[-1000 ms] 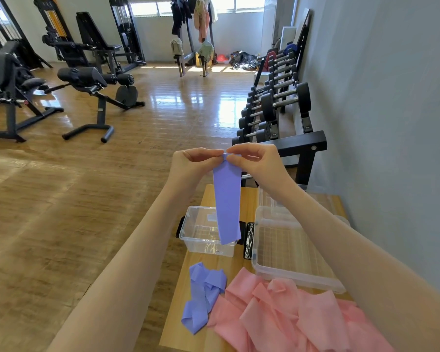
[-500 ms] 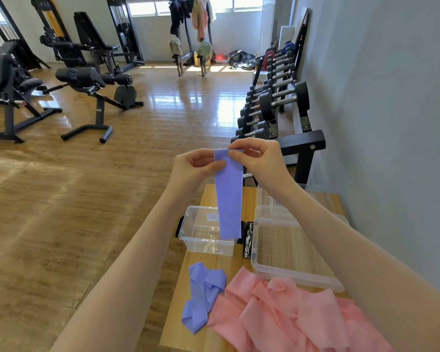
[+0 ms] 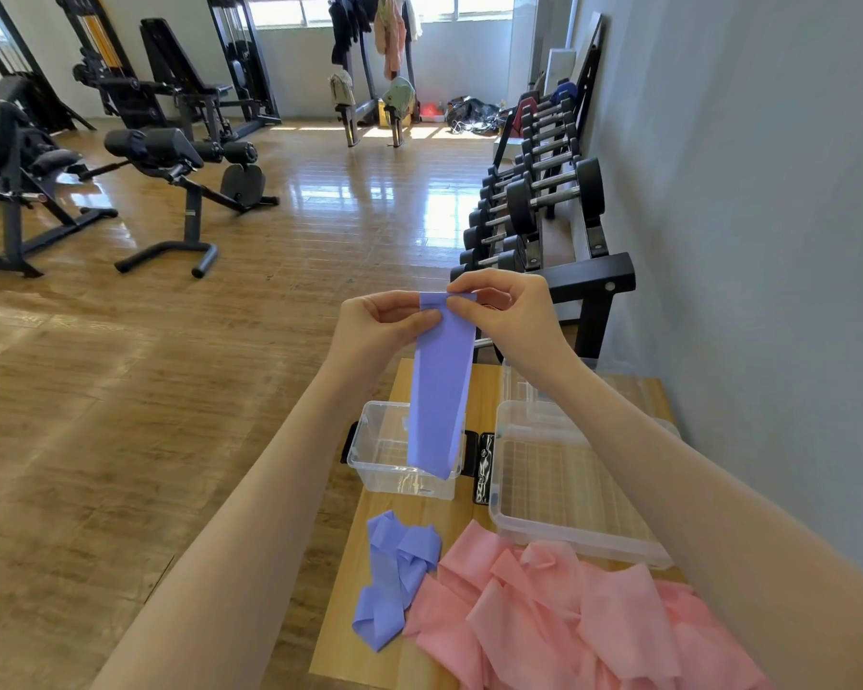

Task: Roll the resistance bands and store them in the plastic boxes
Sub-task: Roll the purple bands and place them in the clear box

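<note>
A purple band (image 3: 439, 385) is held upright above the wooden surface (image 3: 350, 615), its long axis vertical and its free end hanging down in front of the small clear box (image 3: 384, 470). It appears flat, smooth and matte, with the top edge folded over. That edge is pinched by the left hand (image 3: 379, 326) and the right hand (image 3: 509, 311), thumbs pressed against fingers.

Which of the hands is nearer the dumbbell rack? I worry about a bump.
Right. The right hand is just in front of the dumbbell rack; the left hand is farther left.
</note>
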